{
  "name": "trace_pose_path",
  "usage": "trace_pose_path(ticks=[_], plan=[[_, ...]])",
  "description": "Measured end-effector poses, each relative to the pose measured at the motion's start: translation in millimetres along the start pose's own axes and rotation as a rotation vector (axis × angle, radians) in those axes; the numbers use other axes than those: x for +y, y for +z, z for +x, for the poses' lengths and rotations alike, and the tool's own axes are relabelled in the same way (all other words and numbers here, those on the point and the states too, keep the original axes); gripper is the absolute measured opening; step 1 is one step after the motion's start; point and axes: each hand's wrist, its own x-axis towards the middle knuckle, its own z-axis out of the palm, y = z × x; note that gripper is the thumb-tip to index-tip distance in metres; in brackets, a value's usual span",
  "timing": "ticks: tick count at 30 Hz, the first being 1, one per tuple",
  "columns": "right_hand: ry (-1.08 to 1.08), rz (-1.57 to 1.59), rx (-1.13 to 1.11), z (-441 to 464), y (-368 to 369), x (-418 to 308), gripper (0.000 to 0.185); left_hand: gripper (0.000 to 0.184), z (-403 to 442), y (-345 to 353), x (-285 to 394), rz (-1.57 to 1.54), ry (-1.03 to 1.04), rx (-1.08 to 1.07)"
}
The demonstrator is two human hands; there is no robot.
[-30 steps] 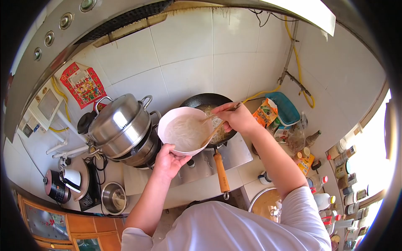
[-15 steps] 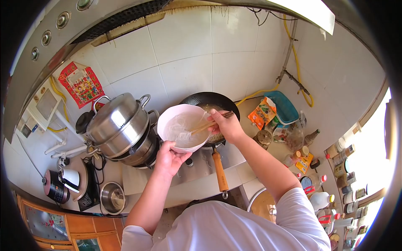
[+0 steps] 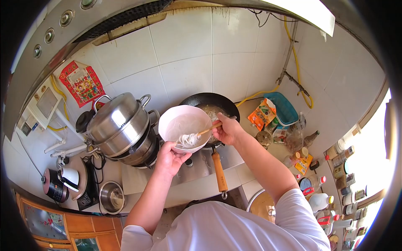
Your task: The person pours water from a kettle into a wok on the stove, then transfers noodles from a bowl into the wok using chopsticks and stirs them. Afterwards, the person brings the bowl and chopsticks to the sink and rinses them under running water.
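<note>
A pale pink bowl (image 3: 166, 121) is tilted over the stove, partly in front of the black wok (image 3: 197, 99). My left hand (image 3: 169, 160) grips its lower rim, fingers underneath and thumb on the edge. Wooden chopsticks (image 3: 208, 129) are held in my right hand (image 3: 227, 130) at the bowl's right side. Their tips carry a bundle of white noodles (image 3: 189, 139) inside the bowl, where thin strands lie in cloudy water. More pale noodles (image 3: 212, 111) show in the wok. The wok's wooden handle (image 3: 218, 169) points toward me.
A tall steel steamer pot (image 3: 119, 125) stands on the left burner. Further left are a steel bowl (image 3: 112, 197) and a white kettle (image 3: 70, 178). A teal basin (image 3: 281, 108), an orange packet (image 3: 263, 113) and several bottles and jars crowd the right side.
The chopsticks have turned flatter, and the noodles at their tips are now gathered into a thicker bundle. My right hand has shifted slightly down. The bowl stays nearly in place.
</note>
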Motion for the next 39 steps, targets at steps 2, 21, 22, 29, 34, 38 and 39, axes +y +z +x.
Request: trace_pose_path(ticks=[2,21,22,29,34,38,39], plan=[[0.029,0.073,0.009,3,0,1,0.042,0.052,1,-2,-1,-0.019,0.001,-0.01],[-0.213,0.542,-0.065,21,-22,-102,0.039,0.064,-2,-10,-2,-0.055,-0.027,-0.003],[-0.258,0.497,-0.005,22,-25,-107,0.04,0.064,-3,-9,-1,-0.049,-0.024,0.005],[-0.343,0.51,0.215,54,-57,-106,0.04,0.064,-4,-9,6,-0.029,-0.003,0.02],[-0.37,0.328,0.298,69,-71,-77,0.036,0.063,-6,-5,10,-0.03,0.001,0.034],[-0.302,-0.147,0.344,62,-74,-66,0.032,0.062,-9,1,13,-0.027,0.006,0.037],[-0.302,-0.147,0.344,54,-73,-66,0.032,0.062,-9,1,13,-0.027,0.007,0.036]])
